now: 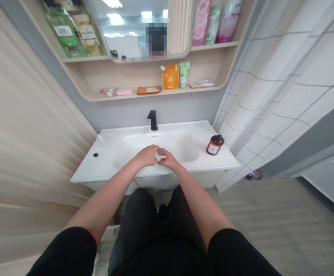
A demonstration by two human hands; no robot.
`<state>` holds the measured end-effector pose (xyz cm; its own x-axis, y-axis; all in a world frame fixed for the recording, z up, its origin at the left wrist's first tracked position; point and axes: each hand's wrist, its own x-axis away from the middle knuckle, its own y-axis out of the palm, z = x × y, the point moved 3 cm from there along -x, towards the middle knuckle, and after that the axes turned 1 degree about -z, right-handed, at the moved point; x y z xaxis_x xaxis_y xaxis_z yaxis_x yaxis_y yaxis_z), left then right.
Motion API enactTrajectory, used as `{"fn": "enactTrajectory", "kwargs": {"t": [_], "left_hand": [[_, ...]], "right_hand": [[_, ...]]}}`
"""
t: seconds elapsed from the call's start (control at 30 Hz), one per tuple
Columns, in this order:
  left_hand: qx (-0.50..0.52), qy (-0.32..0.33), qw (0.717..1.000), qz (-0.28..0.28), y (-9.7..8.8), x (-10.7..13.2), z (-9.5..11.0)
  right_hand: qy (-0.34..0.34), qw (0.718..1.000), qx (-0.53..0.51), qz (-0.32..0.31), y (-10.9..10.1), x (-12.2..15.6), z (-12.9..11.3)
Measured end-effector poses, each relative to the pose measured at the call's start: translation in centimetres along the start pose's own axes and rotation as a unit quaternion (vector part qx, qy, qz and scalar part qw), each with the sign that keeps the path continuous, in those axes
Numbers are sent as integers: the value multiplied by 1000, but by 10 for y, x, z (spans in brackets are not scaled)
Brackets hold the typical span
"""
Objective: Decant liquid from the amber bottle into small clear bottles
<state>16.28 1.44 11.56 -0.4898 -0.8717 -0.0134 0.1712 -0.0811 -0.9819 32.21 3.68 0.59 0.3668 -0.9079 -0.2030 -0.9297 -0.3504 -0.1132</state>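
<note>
My left hand (146,155) and my right hand (167,160) meet above the white washbasin (109,161). Pinched between them is a small translucent whitish object (160,155), partly hidden by my fingers, so I cannot tell what it is. Both hands are close together over the front of the bowl, without touching the basin as far as I can see. My bare forearms reach forward from black sleeves.
A black faucet (152,120) rises at the basin's back edge, and an amber pump-less bottle (214,145) stands on the right of the counter. Shelves (155,94) hold bottles and packets below a mirror. A tiled-pattern curtain (282,99) hangs at right.
</note>
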Motion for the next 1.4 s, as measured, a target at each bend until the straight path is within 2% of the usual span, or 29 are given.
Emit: {"fn": "enactTrajectory", "kwargs": {"t": [0.07,0.13,0.23,0.3,0.33,0.4,0.5,0.7,0.77,0.83,0.9,1.0,1.23,1.4], "left_hand": [[-31,-47,998,12,-2,0,-1],[-42,-58,997,6,-3,0,-2],[-5,43,999,-18,-4,0,-1],[13,91,996,-6,-6,1,-1],[10,87,996,8,-7,1,-2],[-11,37,999,28,-9,1,-5],[-34,-11,999,1,-7,-1,-8],[9,115,992,-53,-16,1,-10],[21,135,989,-54,-21,3,-10],[33,126,991,-36,-24,4,-8],[33,84,996,-22,-24,4,-6],[23,32,999,-35,-21,3,-8],[113,81,989,-48,-20,9,-28],[170,107,980,2,-18,18,-31]], "right_hand": [[1,1000,-6,0,0,0,-1],[5,1000,-10,0,0,1,-2],[6,1000,-15,-6,-1,2,-3],[5,1000,-23,-8,-1,2,-4],[4,1000,-29,-9,-1,2,-5],[2,999,-38,-14,-1,3,-5],[6,999,-36,-19,-1,2,-5],[4,998,-50,-44,-3,0,-2],[-1,996,-73,-53,-3,0,-2],[4,995,-86,-53,-3,1,-2],[10,994,-93,-50,-3,1,-2],[20,992,-111,-61,-2,1,-2],[34,984,-157,-81,0,0,-5],[70,965,-234,-92,-1,1,-1]]}}
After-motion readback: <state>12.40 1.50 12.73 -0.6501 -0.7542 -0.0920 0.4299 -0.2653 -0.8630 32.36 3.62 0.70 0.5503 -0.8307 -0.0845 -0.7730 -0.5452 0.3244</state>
